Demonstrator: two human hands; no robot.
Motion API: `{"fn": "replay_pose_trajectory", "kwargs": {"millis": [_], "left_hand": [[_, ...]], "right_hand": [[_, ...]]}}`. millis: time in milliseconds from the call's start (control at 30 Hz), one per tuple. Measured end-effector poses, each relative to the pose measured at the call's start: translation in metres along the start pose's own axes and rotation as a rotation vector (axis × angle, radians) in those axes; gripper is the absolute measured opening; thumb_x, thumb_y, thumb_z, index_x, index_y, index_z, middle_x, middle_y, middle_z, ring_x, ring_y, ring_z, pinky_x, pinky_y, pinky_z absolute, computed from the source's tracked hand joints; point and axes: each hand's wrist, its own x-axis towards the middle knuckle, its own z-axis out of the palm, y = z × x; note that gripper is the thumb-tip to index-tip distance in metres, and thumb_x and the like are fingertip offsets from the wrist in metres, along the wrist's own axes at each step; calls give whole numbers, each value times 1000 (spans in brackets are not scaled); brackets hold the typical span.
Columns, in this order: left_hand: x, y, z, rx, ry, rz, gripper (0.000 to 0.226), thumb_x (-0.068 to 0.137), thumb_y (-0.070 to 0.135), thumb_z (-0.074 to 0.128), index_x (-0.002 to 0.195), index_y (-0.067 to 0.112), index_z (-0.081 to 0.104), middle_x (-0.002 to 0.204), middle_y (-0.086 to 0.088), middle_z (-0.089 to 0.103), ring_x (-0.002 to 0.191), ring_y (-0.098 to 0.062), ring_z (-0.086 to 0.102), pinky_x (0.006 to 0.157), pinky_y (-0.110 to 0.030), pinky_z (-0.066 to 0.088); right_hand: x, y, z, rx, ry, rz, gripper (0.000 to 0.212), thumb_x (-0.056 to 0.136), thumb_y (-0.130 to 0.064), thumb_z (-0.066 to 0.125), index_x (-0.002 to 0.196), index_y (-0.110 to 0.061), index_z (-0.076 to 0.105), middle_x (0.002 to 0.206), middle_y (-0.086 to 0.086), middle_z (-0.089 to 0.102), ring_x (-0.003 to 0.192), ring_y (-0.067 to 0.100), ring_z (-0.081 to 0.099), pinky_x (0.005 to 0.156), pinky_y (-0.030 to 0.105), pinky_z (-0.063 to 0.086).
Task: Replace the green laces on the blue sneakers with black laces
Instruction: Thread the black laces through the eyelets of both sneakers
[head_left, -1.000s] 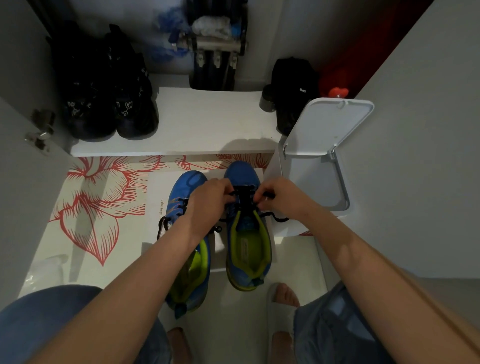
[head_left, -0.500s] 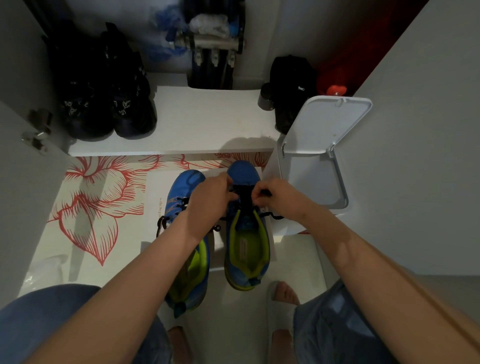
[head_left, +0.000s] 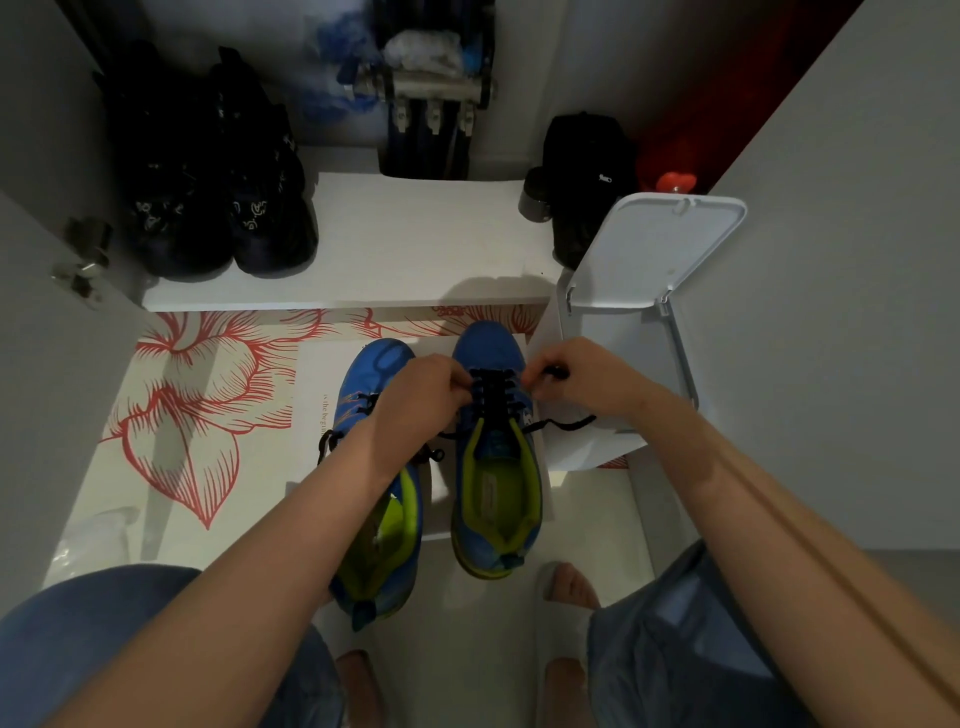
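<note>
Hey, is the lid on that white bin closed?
No, the lid is raised, leaving the bin open.

**Dim room, wide-angle bend**

Light is low and soft, brightest on the white shelf (head_left: 415, 244) beyond the left hand (head_left: 421, 400) and right hand (head_left: 587, 379). The black shoes (head_left: 208, 182) farther beyond, to their left, sink into shadow. The wall (head_left: 857, 312) bows near the frame edges; the nearest forearms (head_left: 779, 519) look soft.

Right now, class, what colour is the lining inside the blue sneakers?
Yellow-green. The lining shows best in the head view, the only view given.
</note>
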Motion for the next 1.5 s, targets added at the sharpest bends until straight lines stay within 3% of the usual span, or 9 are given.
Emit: {"fn": "replay_pose_trajectory", "kwargs": {"millis": [233,467,633,800,967,1067,1267,1400,1500], "left_hand": [[-4,0,-1,46,-55,41,31,92,13,56,122,10,63,120,-7,65,106,-21,61,93,-30,47],[-8,1,3,84,-23,48,33,87,13,63,120,10,64,117,-10,66,104,-24,62,89,-34,50],[-5,1,2,81,-46,36,38,87,15,64,124,11,61,123,-8,63,110,-24,59,94,-36,48],[-9,-3,1,6,-5,7,31,85,14,66,115,9,61,117,-6,63,105,-21,59,89,-32,46],[-12,-5,-2,-25,-35,35,13,86,14,65,98,13,69,97,0,67,76,-6,54,73,-21,41],[-16,-4,0,-47,-17,58,11,85,12,65,95,13,68,98,2,66,82,-7,55,75,-20,41],[-15,-5,1,-11,-60,95,14,86,14,64,100,12,65,107,-3,65,90,-14,58,80,-27,44],[-14,-6,4,68,-63,118,14,88,16,61,102,13,62,108,-5,55,94,-21,57,78,-27,42],[-14,-6,2,111,-94,157,12,92,17,56,103,14,58,101,-4,49,89,-19,53,74,-25,38]], "right_hand": [[2,-1,15,-61,-51,-35,21,79,0,70,98,-6,68,83,-7,55,70,-1,49,63,5,37],[2,-8,18,-50,70,-74,12,86,-5,62,98,-5,68,91,1,59,87,14,56,82,27,46],[2,-14,18,6,128,-84,14,84,-2,64,98,-2,69,92,0,60,89,11,55,83,20,43],[-5,1,0,-103,44,66,14,81,-6,69,92,3,71,80,1,62,72,6,53,56,6,39],[-10,1,8,-68,-59,21,14,81,-7,70,94,-8,73,85,-1,62,76,4,54,65,3,40],[-6,0,12,-55,-29,0,18,80,-6,71,98,-9,72,92,4,66,84,10,57,76,12,43],[-4,1,18,-12,-9,5,17,78,-1,72,94,-5,70,88,1,62,81,10,55,62,-3,39],[-3,2,19,-14,-17,10,14,78,-2,72,91,-6,70,90,2,63,85,11,57,74,12,43],[-2,1,19,-23,-25,0,13,79,-4,72,91,-7,70,82,-6,59,81,8,55,67,9,41]]}}
